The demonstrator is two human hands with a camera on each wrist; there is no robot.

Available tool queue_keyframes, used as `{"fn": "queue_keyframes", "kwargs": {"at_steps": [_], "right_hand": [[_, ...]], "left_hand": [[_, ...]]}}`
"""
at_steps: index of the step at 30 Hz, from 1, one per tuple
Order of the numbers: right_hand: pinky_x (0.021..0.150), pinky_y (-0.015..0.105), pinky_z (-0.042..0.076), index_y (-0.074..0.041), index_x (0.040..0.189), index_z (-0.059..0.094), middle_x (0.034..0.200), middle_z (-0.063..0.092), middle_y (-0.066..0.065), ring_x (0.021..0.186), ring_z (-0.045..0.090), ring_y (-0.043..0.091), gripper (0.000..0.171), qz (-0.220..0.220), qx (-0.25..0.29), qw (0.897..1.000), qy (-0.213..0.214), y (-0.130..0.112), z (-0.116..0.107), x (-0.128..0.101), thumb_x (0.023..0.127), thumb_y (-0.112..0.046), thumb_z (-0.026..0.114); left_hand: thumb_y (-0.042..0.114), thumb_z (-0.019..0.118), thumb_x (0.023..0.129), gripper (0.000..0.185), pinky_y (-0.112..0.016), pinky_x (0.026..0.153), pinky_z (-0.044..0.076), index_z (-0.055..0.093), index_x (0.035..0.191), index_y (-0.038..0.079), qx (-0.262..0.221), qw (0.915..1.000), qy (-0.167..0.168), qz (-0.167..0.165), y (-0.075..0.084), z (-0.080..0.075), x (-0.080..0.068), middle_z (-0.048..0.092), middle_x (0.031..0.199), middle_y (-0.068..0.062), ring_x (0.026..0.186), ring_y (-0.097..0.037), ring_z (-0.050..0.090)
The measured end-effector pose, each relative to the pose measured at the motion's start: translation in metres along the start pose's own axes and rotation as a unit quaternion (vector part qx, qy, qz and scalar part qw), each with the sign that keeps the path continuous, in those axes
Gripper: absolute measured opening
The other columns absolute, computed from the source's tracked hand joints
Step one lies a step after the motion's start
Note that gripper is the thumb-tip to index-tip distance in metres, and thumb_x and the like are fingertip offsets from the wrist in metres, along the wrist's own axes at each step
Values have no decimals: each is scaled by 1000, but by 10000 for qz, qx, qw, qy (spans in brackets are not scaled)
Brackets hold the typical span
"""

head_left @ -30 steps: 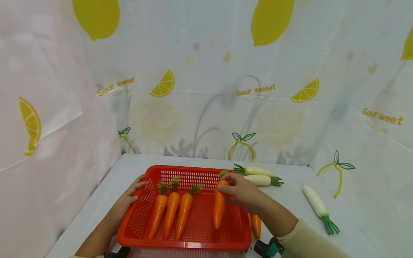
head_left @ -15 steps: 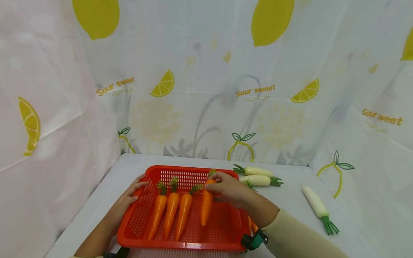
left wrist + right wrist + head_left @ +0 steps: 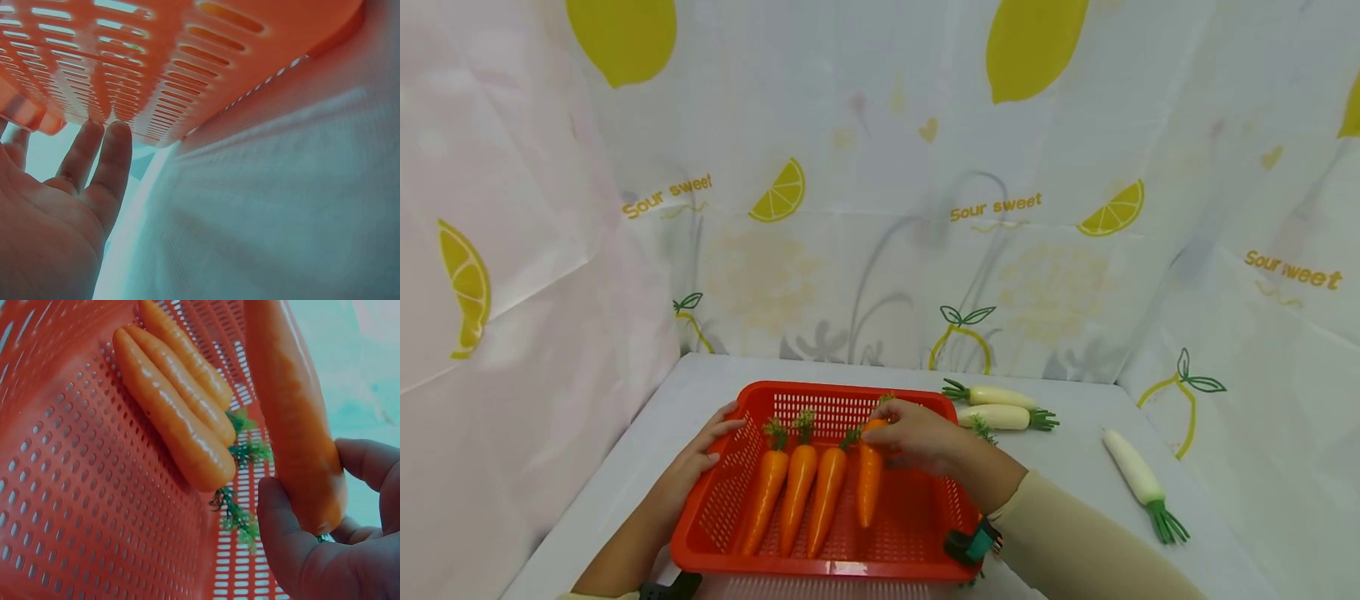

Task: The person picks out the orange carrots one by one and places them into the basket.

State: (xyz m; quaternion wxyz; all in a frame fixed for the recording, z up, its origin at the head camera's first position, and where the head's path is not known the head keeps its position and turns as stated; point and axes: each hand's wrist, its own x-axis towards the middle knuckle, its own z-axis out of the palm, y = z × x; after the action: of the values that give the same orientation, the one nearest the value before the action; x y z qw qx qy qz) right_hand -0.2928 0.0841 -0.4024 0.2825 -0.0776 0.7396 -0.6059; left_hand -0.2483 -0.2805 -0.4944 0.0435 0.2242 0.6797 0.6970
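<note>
My right hand (image 3: pixel 917 437) pinches an orange carrot (image 3: pixel 868 492) near its leafy top, between thumb and fingers, tip pointing down inside the red plastic basket (image 3: pixel 850 569). In the right wrist view, thumb and fingers sit on either side of that carrot (image 3: pixel 294 406). Three more carrots (image 3: pixel 797 500) lie side by side in the basket's left half, green tops toward the back; the held one hangs just right of them. At the basket's left rim rests my left hand (image 3: pixel 688 471). Two of its extended fingers (image 3: pixel 115 156) touch the slotted outer wall (image 3: pixel 156 37) in the left wrist view.
Two white radishes (image 3: pixel 1000 417) lie behind the basket's right corner. Another radish (image 3: pixel 1131 467) is farther right on the white table (image 3: pixel 1067 492). Leafy greens (image 3: pixel 982 428) show beside my right forearm, which hides what lies there. Lemon-print cloth (image 3: pixel 880 250) encloses the back and sides.
My right hand has carried the carrot leftward across the basket, close to the three lying carrots. My left hand stays at the rim.
</note>
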Motion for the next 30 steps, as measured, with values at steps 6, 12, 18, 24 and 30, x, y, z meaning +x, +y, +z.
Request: {"fn": "queue_keyframes", "kwargs": {"at_steps": [6,12,18,24,30], "right_hand": [[82,40,61,-2,124,53,110,62,11,93,63,23,34,-39,-214,9998,37,2,7,11,98,-12,71],[80,41,62,-2,118,55,110,60,13,95,62,25,29,-31,-467,9989,102,3,13,18,97,-11,72],[72,36,62,-3,105,60,101,61,10,86,61,22,21,96,-1175,9926,298,10,16,23,92,-10,75],[64,36,60,-4,100,60,97,61,11,78,61,23,21,263,-1568,9860,511,15,20,25,91,-11,78],[70,42,63,-6,102,60,100,61,10,83,62,25,21,495,-1693,9826,589,14,21,26,92,-11,77]], "left_hand": [[4,27,106,52,-37,99,57,28,158,-3,-216,9996,-164,55,0,-1,1,5,174,5,143,-1,44],[4,27,106,52,-35,99,58,32,157,-3,-151,9998,-98,21,1,-1,0,7,173,5,141,2,42],[5,29,106,52,-35,100,57,31,157,-3,-149,9999,-69,-30,1,2,0,3,175,2,142,4,39],[4,29,105,52,-33,98,58,34,157,-1,-88,10000,-39,-20,0,0,-3,10,172,8,140,5,43],[3,28,105,52,-35,99,58,33,156,-3,-94,9999,-60,-31,-1,-1,0,4,175,2,142,3,41]]}}
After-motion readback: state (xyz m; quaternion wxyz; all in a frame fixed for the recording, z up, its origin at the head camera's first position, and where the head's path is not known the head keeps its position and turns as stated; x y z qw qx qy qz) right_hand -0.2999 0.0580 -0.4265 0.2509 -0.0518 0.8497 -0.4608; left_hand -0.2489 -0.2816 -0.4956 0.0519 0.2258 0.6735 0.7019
